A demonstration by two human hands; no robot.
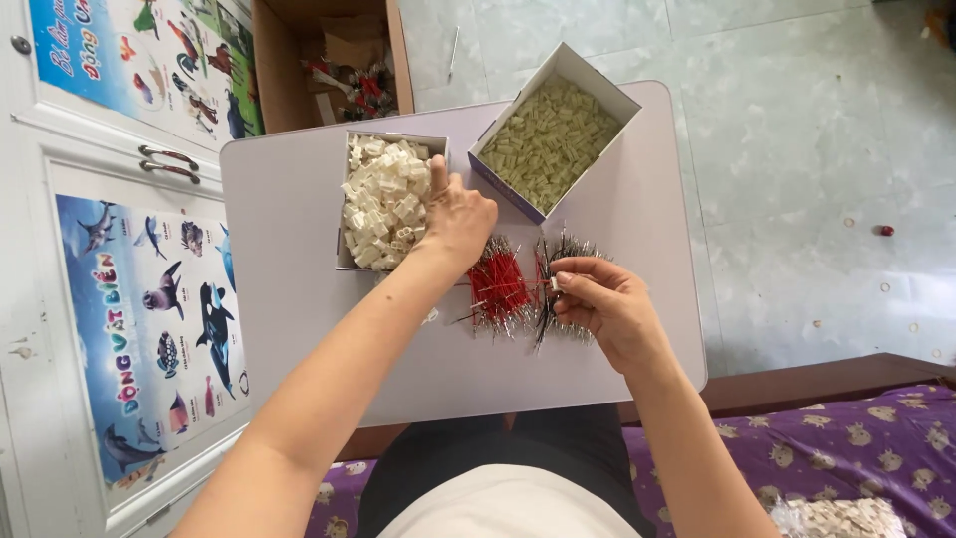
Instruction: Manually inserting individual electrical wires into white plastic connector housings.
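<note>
Here the left hand [456, 214] reaches loosely curled into a box of blocky white plastic connectors [384, 199]; the right hand [597, 299] pinches a small white piece above thin red wires [500, 287].

The brown cardboard box [299, 60] is cut off by the top edge.

There is one view only, from a camera on the person's head. It looks steeply down and forward over the forearms onto a small desk [299, 199], close enough that the desk fills the middle of the frame. A white cabinet [60, 299] runs down the left edge, tiled floor [817, 149] lies beyond and to the right, and a purple bedspread [827, 448] crosses the bottom.
</note>
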